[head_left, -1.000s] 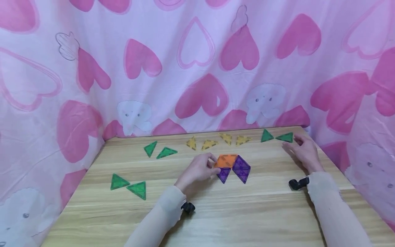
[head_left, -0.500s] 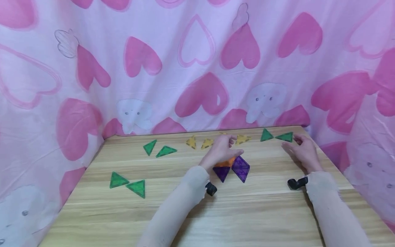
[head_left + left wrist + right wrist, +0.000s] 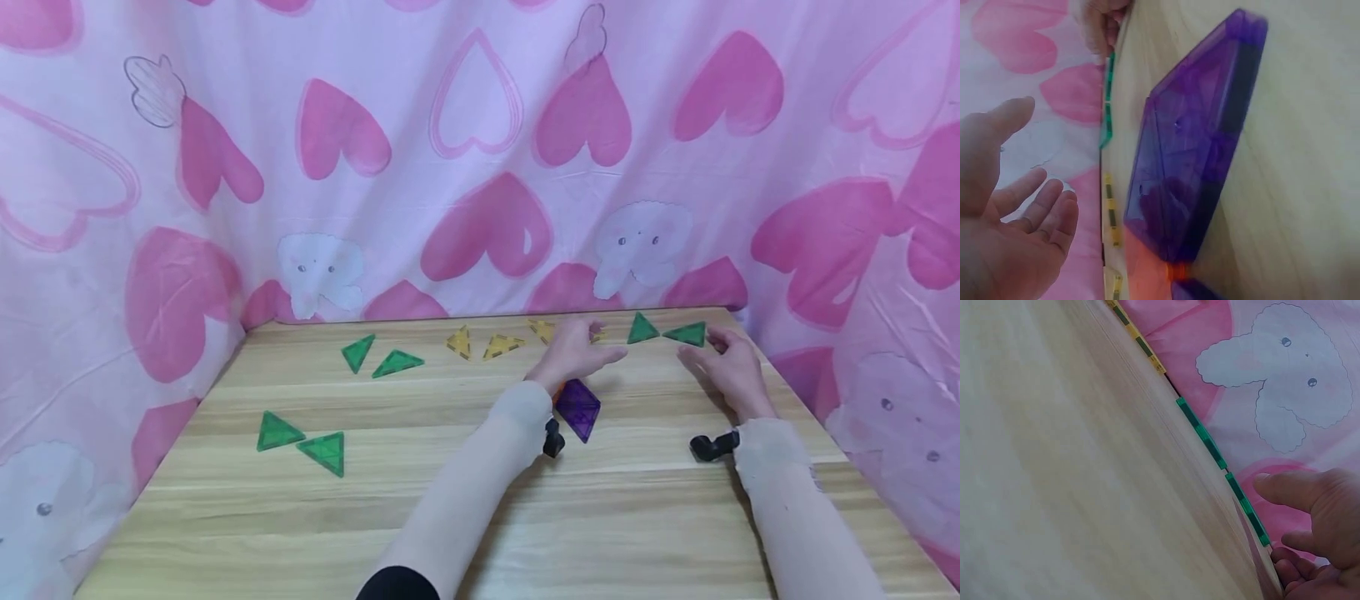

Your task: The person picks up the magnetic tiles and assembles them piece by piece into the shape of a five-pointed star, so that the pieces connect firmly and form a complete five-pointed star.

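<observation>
In the head view my left hand point(image 3: 573, 354) hangs over the orange tile point(image 3: 557, 393), covering most of it, with its thumb stretched to the right. The left wrist view shows that hand with loose fingers and nothing in them. Beside it, a diamond of purple triangle tiles point(image 3: 578, 409) lies joined to the orange piece; another purple tile point(image 3: 1194, 290) shows at the lower edge of the left wrist view. My right hand point(image 3: 731, 371) is at the back right, thumb and fingers spread around the near end of a green triangle tile point(image 3: 686, 334) without gripping it.
Another green triangle point(image 3: 642, 328) lies left of that one. Several yellow triangles point(image 3: 503, 347) line the back, one partly behind my left hand. Green pairs lie at back left point(image 3: 397, 363) and front left point(image 3: 322, 452). A pink heart-print curtain point(image 3: 480, 225) stands behind the wooden table point(image 3: 247, 533).
My left hand has let go of the orange and purple tiles and moved right and away, toward the yellow and right-hand green triangles. My right hand has stayed by the green tile.
</observation>
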Demonstrator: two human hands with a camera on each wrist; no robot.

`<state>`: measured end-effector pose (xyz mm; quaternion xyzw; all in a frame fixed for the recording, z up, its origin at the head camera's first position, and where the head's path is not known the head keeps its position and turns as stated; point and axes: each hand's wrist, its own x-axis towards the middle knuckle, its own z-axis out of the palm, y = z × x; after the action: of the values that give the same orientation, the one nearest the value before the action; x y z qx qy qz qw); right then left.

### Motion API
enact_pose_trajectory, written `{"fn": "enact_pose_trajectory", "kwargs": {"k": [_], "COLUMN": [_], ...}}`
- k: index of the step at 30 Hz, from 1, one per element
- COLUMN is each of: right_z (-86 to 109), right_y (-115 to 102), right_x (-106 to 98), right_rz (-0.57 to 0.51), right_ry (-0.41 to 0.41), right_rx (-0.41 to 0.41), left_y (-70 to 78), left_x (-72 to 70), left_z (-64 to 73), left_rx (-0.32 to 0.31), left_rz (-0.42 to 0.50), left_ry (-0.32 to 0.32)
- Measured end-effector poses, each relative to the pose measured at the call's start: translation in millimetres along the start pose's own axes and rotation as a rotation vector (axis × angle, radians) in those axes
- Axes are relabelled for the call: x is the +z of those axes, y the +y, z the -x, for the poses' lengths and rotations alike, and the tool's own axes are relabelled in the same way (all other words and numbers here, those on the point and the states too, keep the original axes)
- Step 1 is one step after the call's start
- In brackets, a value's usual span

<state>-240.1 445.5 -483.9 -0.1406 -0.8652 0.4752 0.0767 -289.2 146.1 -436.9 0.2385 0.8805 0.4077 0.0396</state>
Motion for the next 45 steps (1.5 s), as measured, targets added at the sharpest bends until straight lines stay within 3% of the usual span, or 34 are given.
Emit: {"fn": "enact_pose_trajectory", "kwargs": {"k": [6, 11, 17, 23, 33, 38, 42, 45], "right_z": [1.2, 0.6, -0.1, -0.9, 1.4, 1.9, 2.0, 2.5], "right_y": [0.0, -1.8, -4.8, -6.8, 0.3, 1.3, 0.6, -1.2], "right_x": [-4.5, -0.7, 0.9, 0.2, -0.9, -0.8, 1.0, 3.2], "right_rz": [0.018, -0.011, -0.004, -0.012, 0.036, 0.082, 0.085, 0.070], "right_ry": [0.014, -0.001, 0.000, -0.006, -0.052, -0.051, -0.027, -0.014], "right_rx": [0.000, 0.013, 0.033, 0.031, -0.066, -0.087, -0.043, -0.005], "left_y": [5.2, 6.1, 8.8, 13.4, 14.2, 16.7, 14.4, 11.1], "left_x": [18.8, 29.1, 38.4, 50.8, 60.1, 61.5, 64.9, 67.7], "left_z": [-15.0, -19.8, -27.1, -32.7, -33.2, -34.9, -39.4, -43.6], "left_rx": [-0.017, -0.049, -0.025, -0.020, 0.097, 0.110, 0.085, 0.070], "left_rz": [-0.076, -0.062, -0.069, -0.133, -0.250, -0.330, -0.376, -0.357], "left_ry": [-0.031, -0.056, -0.100, -0.148, -0.247, -0.257, -0.231, -0.205]}}
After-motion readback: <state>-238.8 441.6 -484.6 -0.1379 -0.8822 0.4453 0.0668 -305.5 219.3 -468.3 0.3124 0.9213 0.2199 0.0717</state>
